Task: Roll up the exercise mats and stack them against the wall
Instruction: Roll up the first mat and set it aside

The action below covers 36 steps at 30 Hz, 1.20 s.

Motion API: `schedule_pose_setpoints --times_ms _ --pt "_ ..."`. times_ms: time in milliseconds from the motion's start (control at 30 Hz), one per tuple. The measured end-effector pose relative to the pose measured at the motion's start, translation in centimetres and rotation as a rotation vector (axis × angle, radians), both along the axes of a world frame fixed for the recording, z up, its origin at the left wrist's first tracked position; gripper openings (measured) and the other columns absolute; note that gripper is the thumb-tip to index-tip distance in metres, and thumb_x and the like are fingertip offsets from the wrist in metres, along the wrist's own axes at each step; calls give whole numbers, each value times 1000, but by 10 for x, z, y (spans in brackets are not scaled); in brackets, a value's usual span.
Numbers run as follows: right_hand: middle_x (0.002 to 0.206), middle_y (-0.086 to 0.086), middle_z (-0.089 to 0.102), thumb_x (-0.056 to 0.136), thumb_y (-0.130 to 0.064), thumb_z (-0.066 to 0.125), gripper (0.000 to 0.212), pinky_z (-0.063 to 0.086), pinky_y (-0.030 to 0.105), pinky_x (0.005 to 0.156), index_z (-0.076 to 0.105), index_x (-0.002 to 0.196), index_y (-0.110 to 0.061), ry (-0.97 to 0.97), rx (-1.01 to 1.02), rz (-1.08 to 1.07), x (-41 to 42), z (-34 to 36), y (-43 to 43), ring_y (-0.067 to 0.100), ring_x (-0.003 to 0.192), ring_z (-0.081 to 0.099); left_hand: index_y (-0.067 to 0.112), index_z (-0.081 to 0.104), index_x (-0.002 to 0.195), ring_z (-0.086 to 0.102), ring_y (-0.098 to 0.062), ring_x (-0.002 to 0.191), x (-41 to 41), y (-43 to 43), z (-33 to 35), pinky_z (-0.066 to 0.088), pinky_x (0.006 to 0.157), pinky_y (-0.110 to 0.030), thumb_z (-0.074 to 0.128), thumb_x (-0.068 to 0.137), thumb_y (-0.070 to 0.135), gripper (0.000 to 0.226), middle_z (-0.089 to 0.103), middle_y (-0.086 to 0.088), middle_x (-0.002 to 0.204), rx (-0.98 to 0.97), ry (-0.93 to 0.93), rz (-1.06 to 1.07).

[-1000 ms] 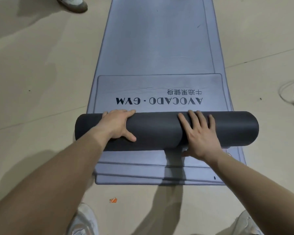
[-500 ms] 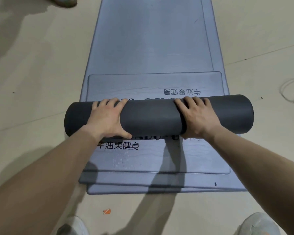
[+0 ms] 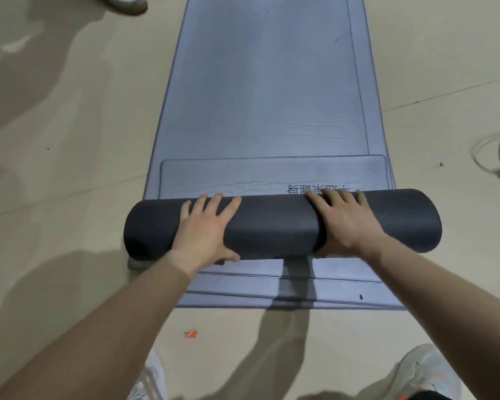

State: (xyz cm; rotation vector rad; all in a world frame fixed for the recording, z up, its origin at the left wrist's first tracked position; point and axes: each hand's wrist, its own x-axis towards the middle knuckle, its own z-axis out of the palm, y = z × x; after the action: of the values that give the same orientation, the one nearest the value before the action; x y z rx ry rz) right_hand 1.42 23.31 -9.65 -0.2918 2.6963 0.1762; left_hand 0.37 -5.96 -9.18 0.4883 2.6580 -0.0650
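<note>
Rolled mat point(image 3: 274, 226) lies across the near end of the flat blue mat point(image 3: 266, 82), long axis left to right. Your left hand point(image 3: 205, 229) and right hand point(image 3: 344, 223) press on top, fingers straight, gripping nothing.

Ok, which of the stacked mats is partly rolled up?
The top mat, whose dark roll lies under the left hand and right hand; the mats beneath lie flat, near edges showing.
</note>
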Motion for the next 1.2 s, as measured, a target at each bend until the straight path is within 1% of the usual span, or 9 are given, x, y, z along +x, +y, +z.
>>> schedule_pose_setpoints --times_ms 133,267,367,533,667,800,967,1100,1200 --pt "154 19 38 43 -66 90 138 23 68 111 27 158 -24 243 -28 -25 21 -18 -2 45 141 35 38 20 160 45 -25 138 -65 -2 17 35 114 -48 83 53 77 130 45 4 154 95 -228 4" --pt "147 6 45 38 -78 77 134 31 58 109 25 153 -33 155 -78 -2 -38 -4 7 35 133 45 41 14 160 22 -31 153 -64 -3 13 13 123 -58 65 65 87 118 25 -1 167 33 49 69" --pt "151 0 39 33 -85 72 139 32 53 112 18 154 -39 23 -111 19 -79 5 13 29 137 39 34 -10 160 2 -38 156 -44 -3 -6 5 123 -62 57 56 97 139 1 -7 171 -79 143 48" --pt "154 9 35 30 -96 66 150 23 59 114 12 156 -35 125 -25 37 -90 -4 16 35 142 32 40 6 158 21 -29 152 -112 -5 -11 16 123 -56 63 45 97 138 23 -1 166 28 95 46" --pt "142 3 49 30 -98 62 141 38 54 106 15 150 -41 14 -30 30 -129 3 14 33 128 49 43 17 158 28 -28 149 -140 -11 -11 16 124 -51 54 43 102 134 32 -3 162 71 52 60" --pt "126 -6 59 30 -99 65 135 50 43 91 26 146 -44 -123 -71 0 -158 17 8 28 115 60 40 19 159 16 -30 154 -119 -18 -20 6 124 -58 32 59 104 119 26 -1 165 79 204 209" --pt "114 -6 69 27 -98 67 119 51 41 87 44 131 -44 -235 -172 -127 -133 22 -15 29 106 63 31 6 163 -10 -37 156 -63 -9 -39 11 121 -65 31 97 69 81 -6 -10 171 230 292 459" --pt "105 -4 66 35 -98 65 110 49 40 80 45 125 -38 -184 -219 -227 -76 13 -53 30 102 64 39 4 162 19 -39 151 -16 7 -23 42 108 -49 45 101 56 76 -17 -7 169 465 168 789" --pt "101 -1 60 45 -93 68 102 47 40 77 42 121 -30 -179 -272 -300 -33 6 -101 31 97 64 47 -4 160 30 -36 148 18 14 -8 41 108 -44 58 93 63 93 -20 -3 169 678 -54 1018"
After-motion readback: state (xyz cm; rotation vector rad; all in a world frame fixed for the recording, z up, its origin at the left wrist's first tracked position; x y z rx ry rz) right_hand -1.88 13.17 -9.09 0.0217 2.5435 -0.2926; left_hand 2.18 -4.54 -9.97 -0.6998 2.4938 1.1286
